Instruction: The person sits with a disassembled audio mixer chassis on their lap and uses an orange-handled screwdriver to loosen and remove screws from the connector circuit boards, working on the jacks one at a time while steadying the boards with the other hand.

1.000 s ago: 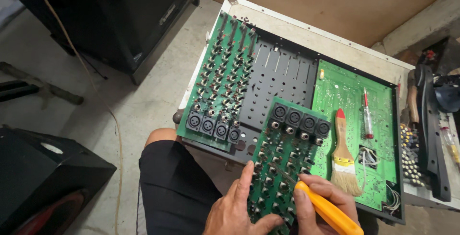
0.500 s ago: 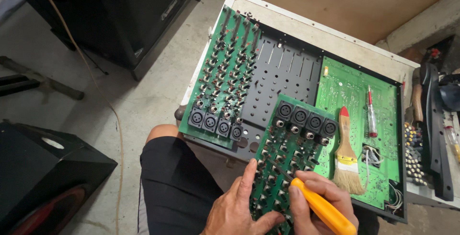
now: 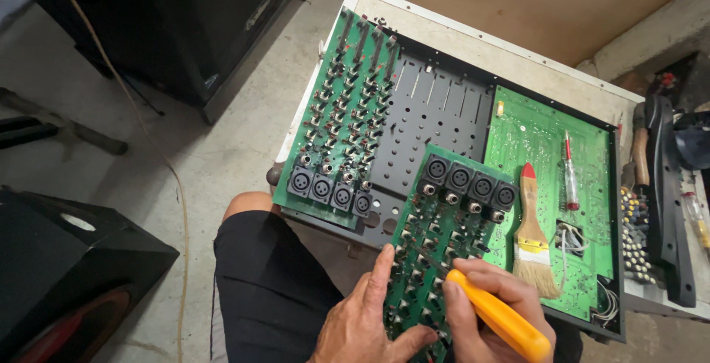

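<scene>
The loose green circuit board [image 3: 444, 237], with 4 black round sockets along its far edge, lies tilted across the near side of the opened mixer chassis [image 3: 444, 108], out of its slot. The left hand [image 3: 366, 322] steadies its near-left edge, fingers spread. The right hand [image 3: 492, 311] is clamped on a yellow-handled tool [image 3: 499, 317] over the near components. 1 similar board [image 3: 344, 115] sits mounted at left; a paintbrush [image 3: 532, 233] and a red-tipped screwdriver [image 3: 570, 170] lie on the right board [image 3: 551, 185].
</scene>
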The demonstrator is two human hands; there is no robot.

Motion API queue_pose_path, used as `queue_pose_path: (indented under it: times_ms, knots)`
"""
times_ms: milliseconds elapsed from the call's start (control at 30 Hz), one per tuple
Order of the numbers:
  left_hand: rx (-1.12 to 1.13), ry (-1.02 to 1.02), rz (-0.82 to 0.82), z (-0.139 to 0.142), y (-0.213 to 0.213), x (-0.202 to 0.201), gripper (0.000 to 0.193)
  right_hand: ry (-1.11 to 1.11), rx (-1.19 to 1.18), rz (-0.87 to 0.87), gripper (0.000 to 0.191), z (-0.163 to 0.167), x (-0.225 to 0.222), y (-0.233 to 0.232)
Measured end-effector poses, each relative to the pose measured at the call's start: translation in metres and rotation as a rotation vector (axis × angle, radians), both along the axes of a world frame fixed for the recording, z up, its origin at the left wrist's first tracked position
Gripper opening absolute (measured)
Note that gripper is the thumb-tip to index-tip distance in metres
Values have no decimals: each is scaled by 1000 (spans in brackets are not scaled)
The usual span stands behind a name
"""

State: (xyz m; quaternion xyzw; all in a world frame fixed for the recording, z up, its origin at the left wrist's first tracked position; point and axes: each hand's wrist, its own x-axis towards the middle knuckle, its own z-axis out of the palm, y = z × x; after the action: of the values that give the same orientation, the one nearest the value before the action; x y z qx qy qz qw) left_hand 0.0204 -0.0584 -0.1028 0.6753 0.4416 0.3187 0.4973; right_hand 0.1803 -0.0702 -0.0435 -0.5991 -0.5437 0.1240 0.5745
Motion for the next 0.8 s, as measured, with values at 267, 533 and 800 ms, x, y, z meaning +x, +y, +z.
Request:
queue_pose_path:
  times_ms: [267,533,800]
  knots:
    - [42,-7,21,0,0,1,124,34,-66,15,24,7,-2,3]
    - [13,-4,8,-1,0,1,124,44,-59,1,23,10,-5,6]
    - [106,-51,40,-5,-3,2,121,-147,-107,12,18,23,-2,10]
